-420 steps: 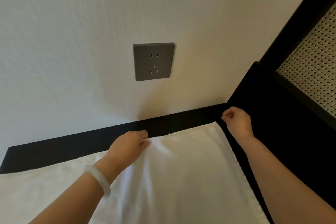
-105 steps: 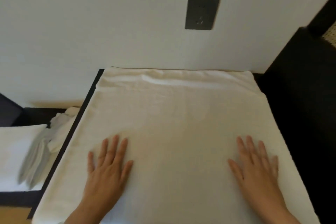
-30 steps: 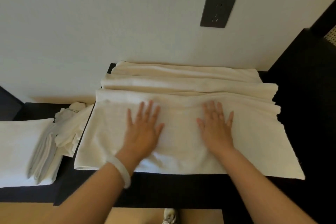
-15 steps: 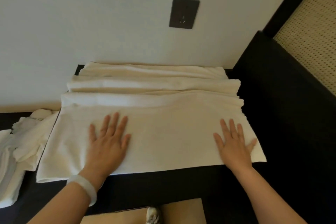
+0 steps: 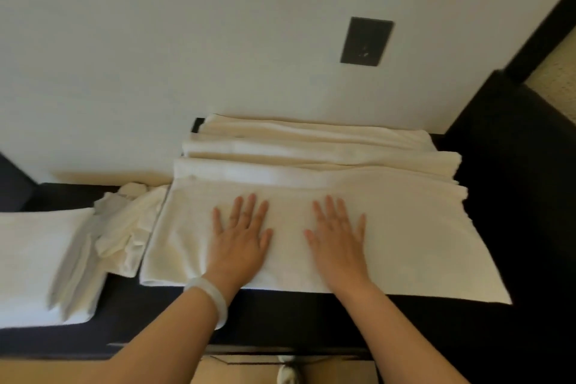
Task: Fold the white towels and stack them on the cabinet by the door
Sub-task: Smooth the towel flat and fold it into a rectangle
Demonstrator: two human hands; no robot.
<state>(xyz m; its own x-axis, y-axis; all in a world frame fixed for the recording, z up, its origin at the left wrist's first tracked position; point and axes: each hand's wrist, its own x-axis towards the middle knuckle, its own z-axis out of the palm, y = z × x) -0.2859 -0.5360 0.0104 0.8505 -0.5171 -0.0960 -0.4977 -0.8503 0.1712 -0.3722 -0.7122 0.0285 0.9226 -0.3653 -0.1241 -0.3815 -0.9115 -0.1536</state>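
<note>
A large white towel (image 5: 405, 237) lies folded on the black cabinet top (image 5: 280, 315), its far part bunched in long pleats against the wall. My left hand (image 5: 240, 243) lies flat on the towel's near layer, fingers straight and spread, with a pale bangle at the wrist. My right hand (image 5: 338, 243) lies flat beside it, a short gap between the two. A crumpled small white towel (image 5: 124, 227) sits to the left of the big one. A stack of folded white towels (image 5: 34, 265) stands further left on a lower surface.
A dark wall socket (image 5: 366, 40) is on the white wall above the towel. A black frame with a woven panel (image 5: 554, 78) rises on the right. Below the cabinet edge I see wood floor and a shoe (image 5: 286, 374).
Both hands have slid inward from the towel's outer parts toward its middle. The view has shifted left, so the stack of folded towels shows again.
</note>
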